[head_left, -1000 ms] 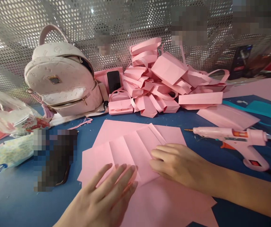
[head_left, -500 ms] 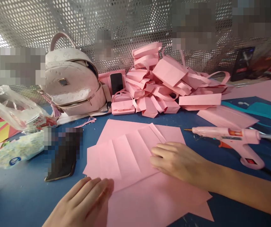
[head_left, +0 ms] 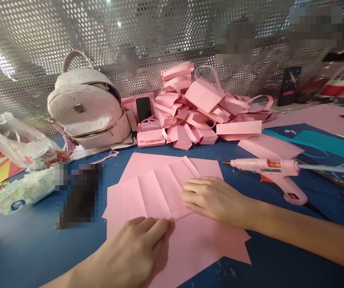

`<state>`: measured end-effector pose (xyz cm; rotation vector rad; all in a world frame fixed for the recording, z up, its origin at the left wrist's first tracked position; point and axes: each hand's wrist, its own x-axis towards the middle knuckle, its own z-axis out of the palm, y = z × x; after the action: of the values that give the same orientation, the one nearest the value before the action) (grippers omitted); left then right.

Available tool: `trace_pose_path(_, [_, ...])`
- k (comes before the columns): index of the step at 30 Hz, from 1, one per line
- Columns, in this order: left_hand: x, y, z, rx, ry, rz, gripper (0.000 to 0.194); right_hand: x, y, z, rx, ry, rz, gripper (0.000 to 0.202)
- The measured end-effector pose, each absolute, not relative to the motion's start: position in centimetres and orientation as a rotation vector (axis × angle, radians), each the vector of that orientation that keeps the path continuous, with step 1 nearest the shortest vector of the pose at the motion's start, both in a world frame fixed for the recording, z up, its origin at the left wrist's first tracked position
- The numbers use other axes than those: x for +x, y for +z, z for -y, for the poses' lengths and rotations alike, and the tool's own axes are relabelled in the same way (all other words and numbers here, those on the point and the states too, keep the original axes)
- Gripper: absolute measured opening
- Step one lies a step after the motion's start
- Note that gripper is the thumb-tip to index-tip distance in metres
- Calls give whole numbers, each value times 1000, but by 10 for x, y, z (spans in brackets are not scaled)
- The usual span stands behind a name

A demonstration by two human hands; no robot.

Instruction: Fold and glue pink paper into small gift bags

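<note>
A creased pink sheet (head_left: 151,192) with several parallel fold lines lies on larger pink sheets (head_left: 190,244) on the blue table. My left hand (head_left: 136,244) is at its lower edge, fingers curled together against the paper; its fingertips are hidden, so I cannot make out a grip. On the right part of the creased sheet rests my right hand (head_left: 205,198), palm down, its fingers bent and close together with the tips on the paper. Whether it pinches the edge is unclear.
A pink glue gun (head_left: 274,168) lies at the right. Behind are a pile of folded pink paper bags (head_left: 196,108), an upright phone (head_left: 143,108) and a white backpack (head_left: 91,108). A tissue pack (head_left: 22,194) and plastic bag (head_left: 19,140) sit at the left.
My left hand has moved right and up along the lower edge of the creased sheet. My right hand stays on the sheet. The view has shifted slightly to the right.
</note>
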<state>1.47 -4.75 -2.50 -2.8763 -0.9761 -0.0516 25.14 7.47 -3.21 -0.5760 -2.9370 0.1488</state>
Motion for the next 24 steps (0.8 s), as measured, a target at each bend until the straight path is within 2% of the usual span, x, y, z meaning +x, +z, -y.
trace_pose_path(7, [34, -14, 26, -2845, 144, 885, 50, 255, -27, -75, -732, 475, 2846, 28])
trace_pose_path(11, [48, -8, 12, -2875, 226, 854, 59, 261, -29, -72, -925, 817, 2475, 30])
trace_pose_path(15, [59, -4, 4, -2903, 279, 812, 66, 265, -32, -69, -893, 1024, 2148, 35])
trace_pose_path(21, [62, -3, 1, -3011, 234, 894, 70, 267, -30, -70, -923, 977, 2236, 31])
trace_pose_path(24, [55, -4, 0, -3155, 63, 1169, 55, 269, -27, -70, -939, 745, 2508, 23])
